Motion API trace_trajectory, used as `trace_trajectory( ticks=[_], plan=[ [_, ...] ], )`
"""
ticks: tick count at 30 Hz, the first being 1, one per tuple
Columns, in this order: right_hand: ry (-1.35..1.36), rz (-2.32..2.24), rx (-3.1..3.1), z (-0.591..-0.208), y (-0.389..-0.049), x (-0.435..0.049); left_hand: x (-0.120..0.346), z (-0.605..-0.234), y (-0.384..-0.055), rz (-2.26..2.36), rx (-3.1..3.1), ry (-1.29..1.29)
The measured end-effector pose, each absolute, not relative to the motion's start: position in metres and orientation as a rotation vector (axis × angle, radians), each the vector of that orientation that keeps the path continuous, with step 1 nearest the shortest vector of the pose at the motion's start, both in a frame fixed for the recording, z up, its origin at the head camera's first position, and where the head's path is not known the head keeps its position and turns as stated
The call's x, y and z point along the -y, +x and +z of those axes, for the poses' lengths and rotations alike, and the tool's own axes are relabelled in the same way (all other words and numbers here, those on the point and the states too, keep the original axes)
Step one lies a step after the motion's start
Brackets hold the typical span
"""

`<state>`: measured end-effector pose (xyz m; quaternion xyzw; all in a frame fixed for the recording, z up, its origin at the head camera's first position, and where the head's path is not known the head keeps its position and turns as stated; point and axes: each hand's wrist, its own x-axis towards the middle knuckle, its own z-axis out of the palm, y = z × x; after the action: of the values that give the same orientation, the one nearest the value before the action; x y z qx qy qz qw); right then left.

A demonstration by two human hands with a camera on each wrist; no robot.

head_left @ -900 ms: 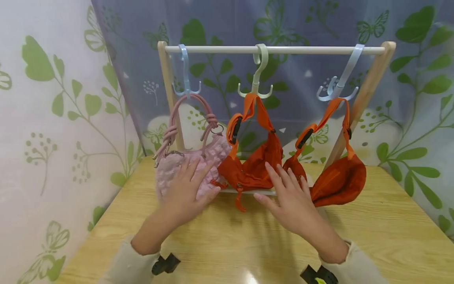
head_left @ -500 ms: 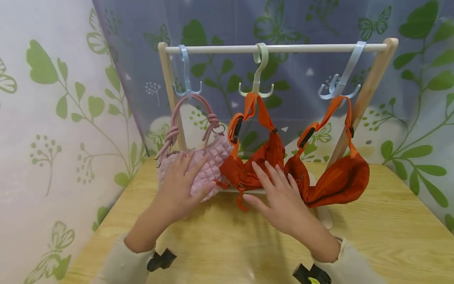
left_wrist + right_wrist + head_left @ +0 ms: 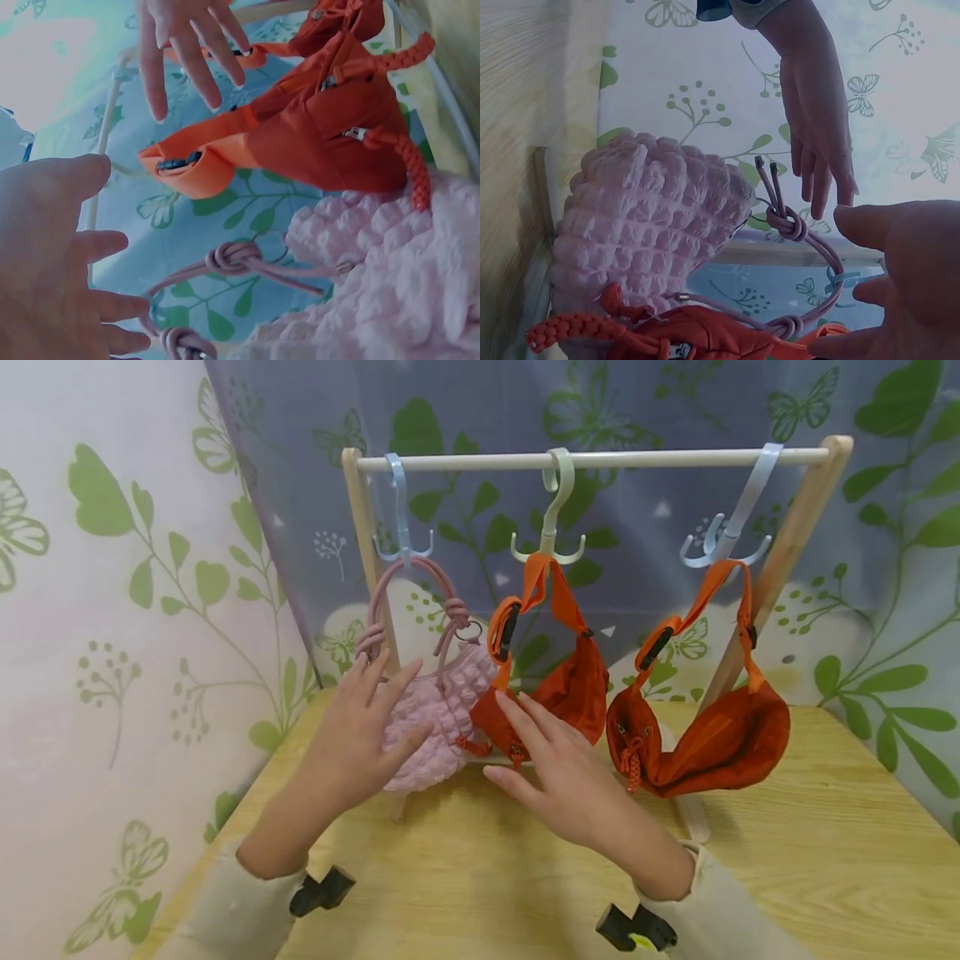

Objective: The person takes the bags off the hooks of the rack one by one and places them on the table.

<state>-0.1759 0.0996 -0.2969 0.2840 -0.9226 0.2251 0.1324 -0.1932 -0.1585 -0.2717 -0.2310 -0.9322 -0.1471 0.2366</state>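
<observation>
Both hands hover before bags on a small rack, fingers spread and holding nothing. My left hand (image 3: 348, 739) is in front of the left part of a pink puffy handbag (image 3: 442, 718), hiding some of it. In front of the middle orange bag (image 3: 581, 693) is my right hand (image 3: 562, 777), covering its lower part. A second orange bag (image 3: 727, 747) hangs at the right. The left wrist view shows the pink bag (image 3: 375, 292) below the middle orange bag (image 3: 330, 135). Both hands look apart from the bags in the wrist views.
A white rail (image 3: 645, 459) with wooden posts stands on a wooden table (image 3: 465, 885). From it hang a blue hook (image 3: 402, 518), a green hook (image 3: 551, 518) and a pale blue hook (image 3: 738, 510), each bearing a bag. Leaf-patterned cloth (image 3: 105, 710) surrounds the table.
Both hands have moved left, the left one also rising toward the pink bag's handle. More of the right orange bag shows now. The bags still hang on their hooks.
</observation>
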Motion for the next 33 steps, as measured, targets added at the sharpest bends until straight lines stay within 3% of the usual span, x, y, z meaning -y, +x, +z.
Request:
trace_trajectory(
  ticks=[13,33],
  plan=[
    [0.958,0.904,2.687,-0.29,-0.179,-0.084,0.162,-0.266,-0.205,-0.414,2.499,-0.709],
    [1.017,1.005,2.632,-0.266,-0.21,-0.057,0.167,-0.225,-0.22,-0.454,2.308,-0.807]
  ],
)
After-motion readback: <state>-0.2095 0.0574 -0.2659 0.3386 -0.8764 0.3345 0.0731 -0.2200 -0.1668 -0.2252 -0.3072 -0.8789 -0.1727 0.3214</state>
